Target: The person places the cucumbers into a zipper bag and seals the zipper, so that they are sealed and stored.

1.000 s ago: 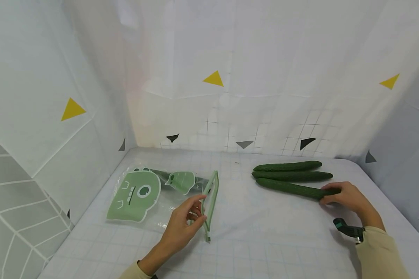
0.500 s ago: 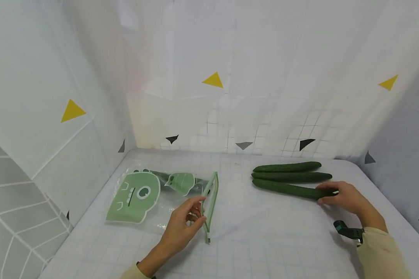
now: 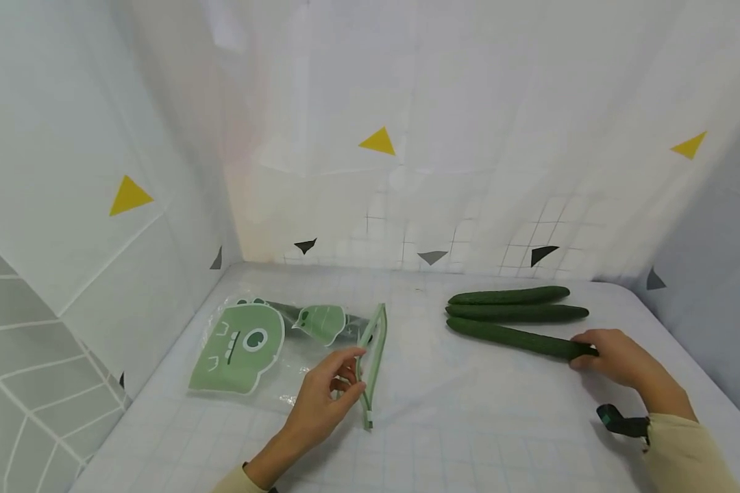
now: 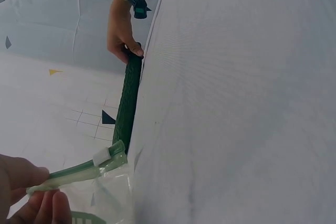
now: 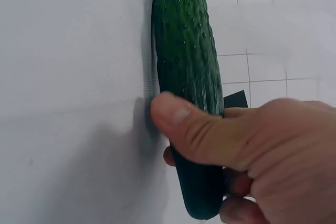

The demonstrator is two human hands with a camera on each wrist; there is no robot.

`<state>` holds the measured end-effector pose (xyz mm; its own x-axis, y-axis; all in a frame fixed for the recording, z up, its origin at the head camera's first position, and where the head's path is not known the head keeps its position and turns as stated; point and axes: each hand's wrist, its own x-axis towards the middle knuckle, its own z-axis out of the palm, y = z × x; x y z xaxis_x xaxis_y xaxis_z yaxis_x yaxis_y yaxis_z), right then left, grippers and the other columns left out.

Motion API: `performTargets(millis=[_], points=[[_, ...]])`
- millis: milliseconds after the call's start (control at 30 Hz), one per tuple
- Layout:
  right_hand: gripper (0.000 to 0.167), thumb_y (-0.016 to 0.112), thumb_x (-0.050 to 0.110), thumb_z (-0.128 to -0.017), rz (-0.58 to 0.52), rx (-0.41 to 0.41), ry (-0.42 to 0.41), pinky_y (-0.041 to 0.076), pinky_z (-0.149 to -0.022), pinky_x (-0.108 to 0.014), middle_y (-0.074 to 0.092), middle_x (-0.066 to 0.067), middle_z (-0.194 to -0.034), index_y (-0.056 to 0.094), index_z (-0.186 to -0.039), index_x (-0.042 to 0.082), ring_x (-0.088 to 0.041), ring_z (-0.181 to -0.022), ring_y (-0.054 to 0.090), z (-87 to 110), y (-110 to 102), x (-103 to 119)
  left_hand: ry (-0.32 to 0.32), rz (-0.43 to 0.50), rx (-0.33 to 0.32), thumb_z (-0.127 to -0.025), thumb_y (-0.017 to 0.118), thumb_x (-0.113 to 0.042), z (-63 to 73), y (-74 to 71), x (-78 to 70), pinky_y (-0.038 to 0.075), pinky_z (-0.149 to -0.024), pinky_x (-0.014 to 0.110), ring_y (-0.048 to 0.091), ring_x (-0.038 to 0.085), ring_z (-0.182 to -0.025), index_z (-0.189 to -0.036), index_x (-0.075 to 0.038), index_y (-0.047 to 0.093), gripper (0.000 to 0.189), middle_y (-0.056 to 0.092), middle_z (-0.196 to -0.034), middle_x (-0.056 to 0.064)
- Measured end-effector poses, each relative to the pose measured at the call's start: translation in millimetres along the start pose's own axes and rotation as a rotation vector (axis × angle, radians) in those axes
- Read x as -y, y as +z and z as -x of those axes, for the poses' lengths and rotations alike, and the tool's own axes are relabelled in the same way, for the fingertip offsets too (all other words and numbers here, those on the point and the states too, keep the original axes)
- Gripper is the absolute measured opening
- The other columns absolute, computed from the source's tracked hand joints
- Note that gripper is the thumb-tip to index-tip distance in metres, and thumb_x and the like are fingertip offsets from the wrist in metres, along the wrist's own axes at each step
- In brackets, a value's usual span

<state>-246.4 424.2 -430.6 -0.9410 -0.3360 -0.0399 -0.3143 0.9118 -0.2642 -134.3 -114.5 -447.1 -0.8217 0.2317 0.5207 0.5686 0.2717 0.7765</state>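
Observation:
My left hand (image 3: pixel 322 394) pinches the green slider edge of a clear zip bag (image 3: pixel 296 373) printed with green cartoon monsters. The left wrist view shows the bag's slider strip (image 4: pixel 79 173) between thumb and fingers, its mouth partly parted in the head view. Inside the bag lies a long dark green shape (image 3: pixel 281 310), partly hidden by the print. At the right, my right hand (image 3: pixel 623 361) grips the right end of the nearest cucumber (image 3: pixel 518 337). The right wrist view shows thumb and fingers round that cucumber (image 5: pixel 186 51), low over the table.
Two more cucumbers, a far one (image 3: pixel 508 296) and a middle one (image 3: pixel 518 313), lie side by side just behind the held one. White table (image 3: pixel 444 438) surface lies between bag and cucumbers. White sheets (image 3: pixel 469 103) with yellow and black shapes enclose the back and sides.
The held cucumber's right end has swung toward me, widening the gap to the middle one; its left end shifted slightly left. My right hand moved with it. Left hand and bag stayed put.

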Motion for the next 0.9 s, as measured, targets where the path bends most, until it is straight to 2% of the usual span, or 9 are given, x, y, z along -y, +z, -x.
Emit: performTargets(millis=[333, 500, 667, 900], points=[[0.043, 0.086, 0.024, -0.085, -0.026, -0.06, -0.066, 0.054, -0.082, -0.059, 0.073, -0.015, -0.105, 0.074, -0.112, -0.007, -0.032, -0.094, 0.066, 7.4, 1, 11, -0.016, -0.004, -0.011, -0.09, 0.077, 0.004, 1.6, 0.6, 0.0, 0.06, -0.072, 0.031, 0.066, 0.021, -0.089, -0.135, -0.013, 0.064, 0.05, 0.065, -0.1, 0.004], [0.038, 0.086, 0.022, -0.085, -0.048, -0.102, -0.123, 0.055, -0.078, -0.052, 0.074, -0.01, -0.103, 0.076, -0.111, -0.005, -0.025, -0.09, 0.066, 7.0, 2, 24, -0.024, 0.009, -0.006, -0.09, 0.077, 0.005, 1.6, -0.4, -0.4, 0.06, -0.074, 0.031, 0.066, 0.022, -0.09, -0.139, -0.007, 0.061, 0.053, 0.065, -0.102, 0.005], [0.038, 0.086, 0.023, -0.085, -0.07, -0.116, -0.167, 0.056, -0.077, -0.05, 0.074, -0.008, -0.103, 0.076, -0.111, -0.004, -0.024, -0.09, 0.066, 2.1, 2, 38, -0.044, 0.022, -0.007, -0.09, 0.076, 0.008, 0.0, -1.6, 0.6, 0.06, -0.076, 0.03, 0.066, 0.021, -0.091, -0.147, -0.002, 0.052, 0.063, 0.065, -0.105, 0.006], [0.035, 0.084, 0.021, -0.088, -0.092, -0.118, -0.188, 0.057, -0.079, -0.047, 0.074, -0.004, -0.104, 0.076, -0.113, -0.003, -0.02, -0.092, 0.066, -2.2, 7, 58, 0.018, -0.01, -0.003, -0.091, 0.077, 0.004, 0.6, -2.2, 2.7, 0.061, -0.076, 0.031, 0.067, 0.02, -0.091, -0.139, -0.001, 0.061, 0.051, 0.065, -0.102, 0.004]])
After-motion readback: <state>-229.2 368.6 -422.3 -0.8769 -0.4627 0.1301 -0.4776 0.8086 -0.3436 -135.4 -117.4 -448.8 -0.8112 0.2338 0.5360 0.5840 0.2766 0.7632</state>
